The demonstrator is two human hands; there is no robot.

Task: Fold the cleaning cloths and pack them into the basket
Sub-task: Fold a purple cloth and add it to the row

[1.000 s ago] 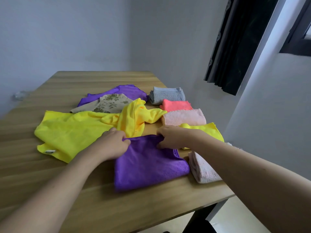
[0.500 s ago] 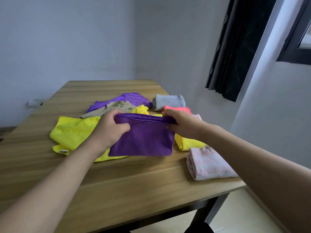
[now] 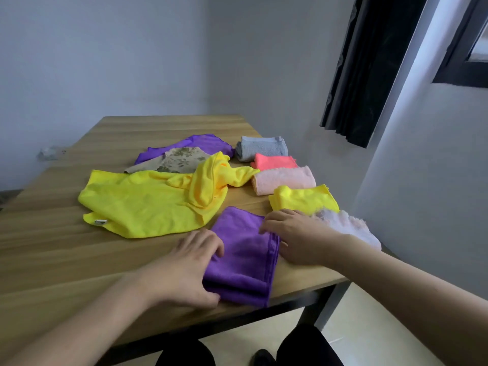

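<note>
The wooden counter [image 3: 79, 262] carries everything, and no basket shows anywhere in view, so packing looks some way off. Largest on it is an unfolded yellow cloth [image 3: 142, 204] lying crumpled at mid-counter, with a floral cloth [image 3: 179, 161] and a loose purple cloth [image 3: 200, 143] beyond it. Down the right edge runs a row of folded pieces: a grey cloth [image 3: 261, 147], a coral cloth [image 3: 274, 161], a pale pink cloth [image 3: 285, 179], a small yellow cloth [image 3: 303, 198] and a fluffy white-pink cloth [image 3: 348, 225]. Nearest the front edge lies the folded purple cloth [image 3: 245, 257], a layered rectangle, and this is the step in hand: pressing its fold flat. The left hand [image 3: 184, 270] rests on its left side, fingers loosely spread and curled over the edge, its grip pinching nothing. The right hand [image 3: 298, 239] lies flat at its right edge, fingers together, touching the cloth. The next move probably calls for setting this piece into the row, then drawing in the yellow one.
</note>
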